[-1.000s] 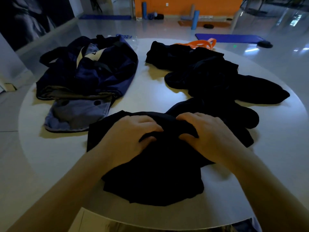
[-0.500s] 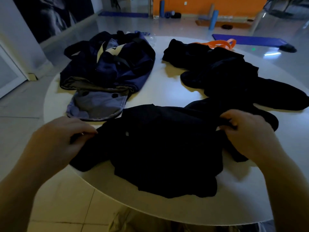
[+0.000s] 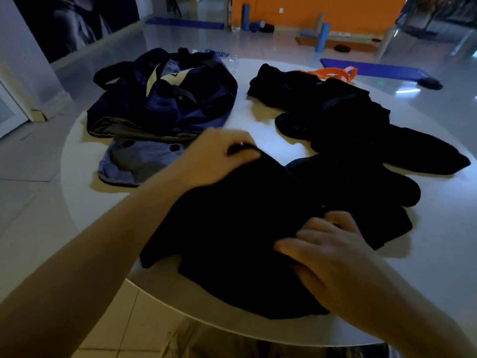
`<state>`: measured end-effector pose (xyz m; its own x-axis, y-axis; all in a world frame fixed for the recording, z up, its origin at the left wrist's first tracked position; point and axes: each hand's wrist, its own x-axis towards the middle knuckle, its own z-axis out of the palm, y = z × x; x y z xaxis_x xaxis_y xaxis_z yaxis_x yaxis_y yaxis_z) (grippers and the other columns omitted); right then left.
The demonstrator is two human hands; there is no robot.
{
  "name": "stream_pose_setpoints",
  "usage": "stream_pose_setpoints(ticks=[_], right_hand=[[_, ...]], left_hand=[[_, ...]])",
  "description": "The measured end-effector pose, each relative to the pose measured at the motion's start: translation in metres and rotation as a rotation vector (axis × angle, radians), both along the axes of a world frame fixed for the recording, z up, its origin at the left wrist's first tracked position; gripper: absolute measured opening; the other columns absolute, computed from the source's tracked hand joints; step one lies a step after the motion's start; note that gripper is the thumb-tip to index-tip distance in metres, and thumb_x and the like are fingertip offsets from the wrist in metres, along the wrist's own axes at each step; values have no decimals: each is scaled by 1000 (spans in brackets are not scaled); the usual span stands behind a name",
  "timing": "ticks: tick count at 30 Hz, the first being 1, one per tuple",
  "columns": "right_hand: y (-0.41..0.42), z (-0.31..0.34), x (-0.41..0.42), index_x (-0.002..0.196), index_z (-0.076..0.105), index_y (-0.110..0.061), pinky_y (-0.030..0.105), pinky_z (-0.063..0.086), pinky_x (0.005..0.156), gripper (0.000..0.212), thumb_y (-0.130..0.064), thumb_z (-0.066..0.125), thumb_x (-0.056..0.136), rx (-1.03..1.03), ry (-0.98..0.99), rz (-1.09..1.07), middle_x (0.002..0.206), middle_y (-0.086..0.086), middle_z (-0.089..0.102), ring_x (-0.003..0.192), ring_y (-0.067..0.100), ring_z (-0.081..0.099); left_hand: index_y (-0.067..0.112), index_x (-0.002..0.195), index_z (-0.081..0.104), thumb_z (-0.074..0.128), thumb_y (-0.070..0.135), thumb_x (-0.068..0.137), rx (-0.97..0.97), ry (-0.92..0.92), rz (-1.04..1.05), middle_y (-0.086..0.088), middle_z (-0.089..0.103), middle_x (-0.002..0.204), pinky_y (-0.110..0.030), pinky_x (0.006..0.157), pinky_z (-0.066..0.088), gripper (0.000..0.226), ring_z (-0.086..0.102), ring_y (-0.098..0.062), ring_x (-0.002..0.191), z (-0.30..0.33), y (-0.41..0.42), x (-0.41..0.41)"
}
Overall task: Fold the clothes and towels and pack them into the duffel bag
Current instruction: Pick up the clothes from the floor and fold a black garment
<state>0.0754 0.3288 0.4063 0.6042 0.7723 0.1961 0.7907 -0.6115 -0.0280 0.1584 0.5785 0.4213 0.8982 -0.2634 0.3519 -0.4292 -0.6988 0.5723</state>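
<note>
A black garment [image 3: 232,233] lies spread on the near part of the round white table [image 3: 438,254]. My left hand [image 3: 219,156] pinches its far left corner, close to the bag's flap. My right hand [image 3: 333,251] grips a fold of the same garment on its near right side. The navy duffel bag [image 3: 165,99] sits at the back left, unzipped, with its grey-blue flap [image 3: 139,161] hanging toward me. A pile of dark clothes [image 3: 348,120] lies at the back right.
An orange strap [image 3: 333,72] peeks out behind the dark pile. A clear plastic bottle [image 3: 232,60] lies behind the bag. Beyond the table is shiny floor with blue mats [image 3: 371,69] and foam rollers [image 3: 322,37]. The near table edge runs just under the garment.
My left hand swung from the near left edge up and inward, carrying the garment's corner toward the bag. My right hand came down toward me on the right side.
</note>
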Motion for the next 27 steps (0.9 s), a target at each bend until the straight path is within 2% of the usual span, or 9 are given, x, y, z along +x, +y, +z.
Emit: stream_pose_setpoints(ticks=[3, 7, 10, 12, 14, 17, 21, 24, 27], right_hand=[[-35, 4, -7, 85, 66, -35, 32, 30, 82, 25, -29, 42, 81, -28, -32, -38, 75, -18, 61, 74, 7, 60], [-58, 4, -7, 87, 63, -39, 36, 29, 90, 21, -36, 43, 80, -128, 22, -123, 82, -19, 61, 83, 8, 62], [-49, 14, -9, 106, 58, -36, 37, 34, 94, 25, -41, 40, 89, 80, 3, -98, 100, -19, 62, 97, 2, 55], [-29, 17, -7, 106, 64, -28, 39, 41, 87, 28, -36, 41, 93, 228, -72, -115, 99, -11, 66, 90, 8, 60], [-3, 14, 2, 100, 67, -23, 38, 43, 80, 31, -38, 43, 90, 223, -148, -198, 93, -4, 67, 81, 15, 63], [21, -6, 18, 87, 67, -24, 35, 35, 76, 32, -43, 42, 86, 129, -199, -280, 81, -5, 63, 72, 18, 59], [12, 1, 34, 79, 66, -20, 37, 42, 73, 19, -25, 51, 90, 403, -111, -244, 69, -6, 62, 61, 15, 58], [-4, 20, 47, 82, 65, -14, 43, 50, 66, 13, -20, 56, 90, 527, -149, -311, 70, -1, 62, 59, 17, 57], [-21, 12, 61, 76, 64, -16, 42, 45, 66, 25, -25, 45, 90, 337, -172, -420, 65, 1, 58, 57, 23, 56]], left_hand=[[20, 94, 67, 63, 19, 91, -149, 70, 47, 12, 65, 86, -14, 79, 45, 5, 60, 1, 80, 20, 9, 16], [21, 108, 66, 66, 24, 88, 33, 156, 143, 7, 63, 93, -27, 88, 48, 20, 62, -12, 94, 12, 7, 19], [22, 120, 60, 71, 26, 85, 103, -67, 149, 6, 55, 106, -23, 90, 45, 37, 55, -10, 98, 1, 1, -2], [19, 115, 61, 69, 29, 86, 57, -214, 61, 7, 54, 107, -15, 90, 40, 32, 52, -5, 98, 2, -6, -26], [21, 111, 64, 64, 37, 86, 142, -194, -53, 8, 61, 104, -16, 89, 41, 30, 55, -4, 96, -4, -13, -50], [22, 107, 68, 56, 44, 82, 309, -165, -87, 7, 68, 101, -26, 83, 48, 35, 63, -11, 88, -29, -11, -76], [23, 104, 68, 54, 37, 84, 176, -102, -60, 10, 68, 88, -2, 79, 39, 27, 57, -1, 82, -45, 12, -98], [25, 105, 67, 55, 37, 87, 101, -122, -74, 13, 67, 91, -15, 75, 48, 25, 60, 1, 84, -37, 18, -102], [18, 101, 70, 55, 34, 89, 111, -230, -69, 8, 67, 96, -27, 77, 50, 26, 62, -7, 87, -24, 6, -94]])
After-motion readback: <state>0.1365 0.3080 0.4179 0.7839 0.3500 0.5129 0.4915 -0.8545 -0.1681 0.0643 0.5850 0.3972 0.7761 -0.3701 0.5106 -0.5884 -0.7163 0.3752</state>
